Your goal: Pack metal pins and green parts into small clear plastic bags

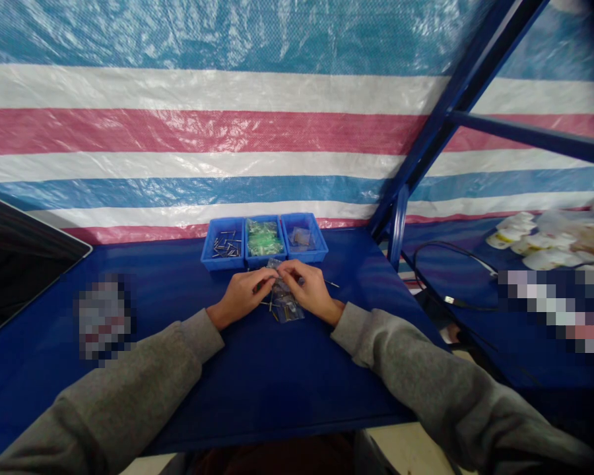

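Observation:
Both my hands meet over the blue table, just in front of three small blue bins. My left hand (247, 290) and my right hand (307, 285) pinch the top of a small clear plastic bag (290, 309) between their fingertips. The bag hangs down between the hands, its lower end near the tabletop, with small dark and brass-coloured bits showing in it. Thin metal pieces (272, 306) lie on the table beside it. Another thin metal rod (332, 284) sticks out to the right of my right hand. My fingertips partly hide the bag's opening.
The left bin (222, 264) holds loose metal pins, the middle bin (266, 258) green and clear packets, the right bin (319, 247) a few clear bags. A dark screen (20, 264) stands far left. A blue frame post (398, 224), a cable (468, 305) and white rolls (539, 247) are at right.

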### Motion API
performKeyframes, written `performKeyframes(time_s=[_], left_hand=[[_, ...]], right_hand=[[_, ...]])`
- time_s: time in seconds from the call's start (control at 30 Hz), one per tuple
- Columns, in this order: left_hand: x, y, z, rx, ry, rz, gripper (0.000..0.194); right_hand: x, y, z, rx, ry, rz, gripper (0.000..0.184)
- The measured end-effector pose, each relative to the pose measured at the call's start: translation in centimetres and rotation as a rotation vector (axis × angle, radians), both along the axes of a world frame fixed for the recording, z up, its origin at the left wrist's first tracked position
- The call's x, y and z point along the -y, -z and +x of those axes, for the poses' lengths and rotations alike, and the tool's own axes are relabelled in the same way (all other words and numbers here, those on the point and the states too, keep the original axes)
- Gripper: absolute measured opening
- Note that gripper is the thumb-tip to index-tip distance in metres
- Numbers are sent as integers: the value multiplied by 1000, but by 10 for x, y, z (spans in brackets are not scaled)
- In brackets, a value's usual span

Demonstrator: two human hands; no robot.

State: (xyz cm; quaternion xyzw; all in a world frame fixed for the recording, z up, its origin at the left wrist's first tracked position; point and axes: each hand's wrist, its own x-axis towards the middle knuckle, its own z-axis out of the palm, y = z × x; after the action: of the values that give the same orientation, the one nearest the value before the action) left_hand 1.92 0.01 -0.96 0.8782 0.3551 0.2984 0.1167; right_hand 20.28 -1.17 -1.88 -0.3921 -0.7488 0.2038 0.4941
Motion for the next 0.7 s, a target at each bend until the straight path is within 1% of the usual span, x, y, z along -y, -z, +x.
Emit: performKeyframes(time_s=[0.17, 0.4, 0.7], left_hand=[[0, 0, 1, -20, 15, 13, 19], [-1, 2, 2, -20, 37, 73, 18], [-4, 2, 2, -77, 70, 92, 17]], right_hand=[[-1, 1, 0, 22, -10, 13, 19], [-4, 4, 1, 68, -35, 14, 16], [-5, 0, 3, 84, -88, 26, 16]])
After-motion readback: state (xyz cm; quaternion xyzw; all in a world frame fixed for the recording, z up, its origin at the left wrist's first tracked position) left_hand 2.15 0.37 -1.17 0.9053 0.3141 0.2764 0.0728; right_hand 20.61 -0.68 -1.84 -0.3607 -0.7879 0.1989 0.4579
